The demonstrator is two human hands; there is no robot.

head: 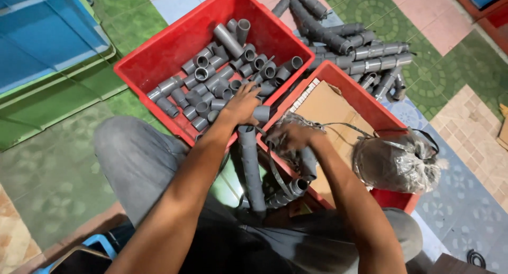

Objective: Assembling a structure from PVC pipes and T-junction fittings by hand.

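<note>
a long grey pipe (253, 171) stands upright between the knees. the right hand (292, 135) curls closed on a pipe piece (307, 163) beside it. the left hand (242, 103) reaches into the red crate (159, 51), fingers spread over a grey fitting (261, 113). beyond, assembled pipes (365, 54) lie on the tiled floor (465, 126).

Bright even light, slight hand blur
</note>
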